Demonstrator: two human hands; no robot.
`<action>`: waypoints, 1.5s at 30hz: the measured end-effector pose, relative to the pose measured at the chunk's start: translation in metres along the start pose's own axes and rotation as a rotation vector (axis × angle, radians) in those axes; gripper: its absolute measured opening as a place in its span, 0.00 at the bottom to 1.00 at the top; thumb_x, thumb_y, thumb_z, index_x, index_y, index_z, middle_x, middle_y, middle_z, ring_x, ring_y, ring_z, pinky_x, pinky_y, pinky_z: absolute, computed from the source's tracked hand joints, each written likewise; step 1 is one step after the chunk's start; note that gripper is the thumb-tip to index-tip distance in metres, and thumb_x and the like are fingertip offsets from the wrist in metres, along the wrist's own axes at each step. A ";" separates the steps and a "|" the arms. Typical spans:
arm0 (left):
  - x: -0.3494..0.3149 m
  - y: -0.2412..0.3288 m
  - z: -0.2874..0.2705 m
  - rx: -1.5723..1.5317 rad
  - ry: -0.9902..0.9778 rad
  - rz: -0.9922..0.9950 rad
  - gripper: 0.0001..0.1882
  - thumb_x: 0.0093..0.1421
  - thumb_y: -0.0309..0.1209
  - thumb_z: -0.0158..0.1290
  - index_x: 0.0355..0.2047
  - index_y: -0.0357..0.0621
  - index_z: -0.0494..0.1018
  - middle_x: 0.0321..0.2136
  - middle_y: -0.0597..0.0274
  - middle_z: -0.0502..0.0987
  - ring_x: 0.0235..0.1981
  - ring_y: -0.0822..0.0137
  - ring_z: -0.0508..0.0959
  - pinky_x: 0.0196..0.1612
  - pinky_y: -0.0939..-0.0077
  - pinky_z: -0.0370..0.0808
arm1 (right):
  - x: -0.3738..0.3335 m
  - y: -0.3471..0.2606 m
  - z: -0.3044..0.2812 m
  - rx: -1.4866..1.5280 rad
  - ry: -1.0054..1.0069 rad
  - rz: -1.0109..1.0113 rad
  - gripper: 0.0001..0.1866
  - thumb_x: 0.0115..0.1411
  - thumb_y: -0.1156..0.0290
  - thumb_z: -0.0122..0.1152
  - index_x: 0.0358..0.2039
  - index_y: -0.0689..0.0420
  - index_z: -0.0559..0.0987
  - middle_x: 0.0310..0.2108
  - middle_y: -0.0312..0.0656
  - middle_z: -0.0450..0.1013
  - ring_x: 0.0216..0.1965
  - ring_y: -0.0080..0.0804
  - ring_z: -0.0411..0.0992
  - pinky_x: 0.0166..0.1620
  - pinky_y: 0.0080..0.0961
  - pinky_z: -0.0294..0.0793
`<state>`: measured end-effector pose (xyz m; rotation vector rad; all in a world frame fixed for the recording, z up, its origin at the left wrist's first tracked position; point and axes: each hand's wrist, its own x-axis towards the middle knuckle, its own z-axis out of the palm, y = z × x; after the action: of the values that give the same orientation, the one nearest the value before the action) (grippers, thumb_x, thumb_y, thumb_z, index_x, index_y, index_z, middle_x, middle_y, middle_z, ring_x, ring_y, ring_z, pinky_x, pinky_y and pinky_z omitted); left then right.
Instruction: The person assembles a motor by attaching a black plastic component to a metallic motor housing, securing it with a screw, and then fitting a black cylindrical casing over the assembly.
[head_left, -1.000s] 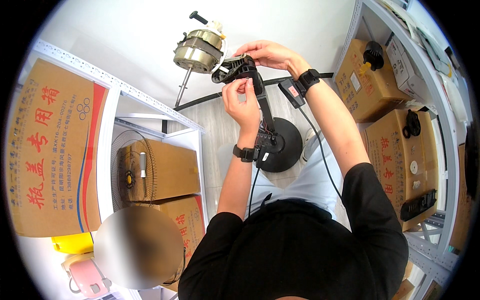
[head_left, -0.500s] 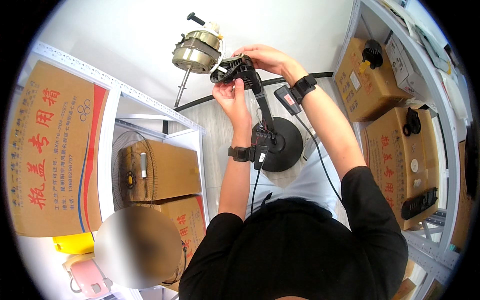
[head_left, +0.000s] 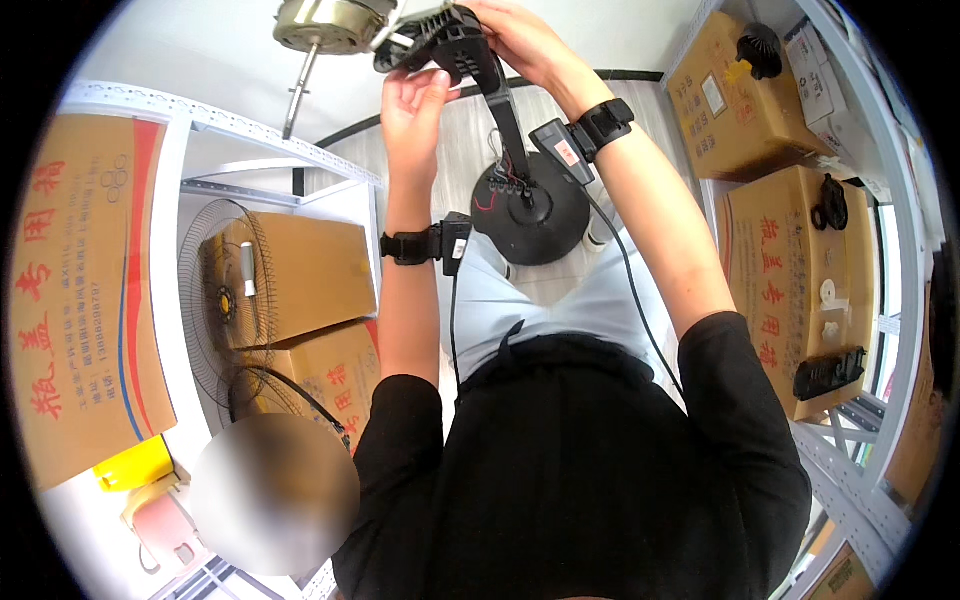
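Observation:
A fan's black plastic neck housing (head_left: 440, 42) sits atop its dark post (head_left: 505, 115), which rises from a round black base (head_left: 545, 235) between my feet. My left hand (head_left: 412, 112) grips the underside of the housing, thumb up against it. From the far right side my right hand (head_left: 525, 42) holds the same housing, its fingertips hidden behind it. Left of the housing hangs a metal fan motor (head_left: 335, 25), cut off by the upper edge, with a bare shaft (head_left: 300, 90) pointing down. Short loose wires stick out near the post's foot.
At left, a white shelf (head_left: 180, 150) holds cartons (head_left: 320, 270), a wire fan grille (head_left: 195, 300) and a grey-handled tool (head_left: 248, 268). On the right, cartons (head_left: 790, 240) carry small black fan parts (head_left: 830, 372). Cables run from both wrist straps.
The whole view has shifted, so the fan head and both hands sit higher and further left, and the motor is partly cut off. Both hands stay on the housing.

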<state>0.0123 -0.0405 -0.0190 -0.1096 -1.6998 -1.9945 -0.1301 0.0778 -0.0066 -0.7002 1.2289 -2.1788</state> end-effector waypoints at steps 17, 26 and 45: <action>-0.037 -0.010 -0.003 0.059 0.004 -0.160 0.27 0.62 0.28 0.55 0.57 0.30 0.58 0.42 0.50 0.75 0.42 0.63 0.79 0.44 0.74 0.77 | -0.022 -0.003 -0.010 -0.053 0.092 -0.183 0.17 0.67 0.63 0.52 0.49 0.61 0.75 0.41 0.38 0.75 0.42 0.22 0.72 0.47 0.20 0.71; -0.033 -0.058 -0.007 0.120 0.160 -0.237 0.19 0.63 0.25 0.53 0.51 0.30 0.63 0.38 0.50 0.77 0.38 0.64 0.79 0.41 0.73 0.79 | -0.038 0.028 -0.068 -0.010 0.410 -0.289 0.19 0.66 0.61 0.55 0.52 0.61 0.74 0.47 0.43 0.75 0.48 0.28 0.72 0.51 0.25 0.71; -0.126 -0.220 -0.065 0.394 0.774 -0.826 0.13 0.58 0.26 0.47 0.42 0.36 0.63 0.30 0.57 0.73 0.26 0.69 0.75 0.25 0.76 0.71 | -0.136 0.173 -0.162 0.415 1.085 0.088 0.17 0.65 0.70 0.51 0.53 0.60 0.72 0.46 0.43 0.75 0.45 0.29 0.74 0.44 0.27 0.72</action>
<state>0.0440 -0.0423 -0.2791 1.5003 -1.6435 -1.7267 -0.1054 0.1900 -0.2545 0.8063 1.1112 -2.6568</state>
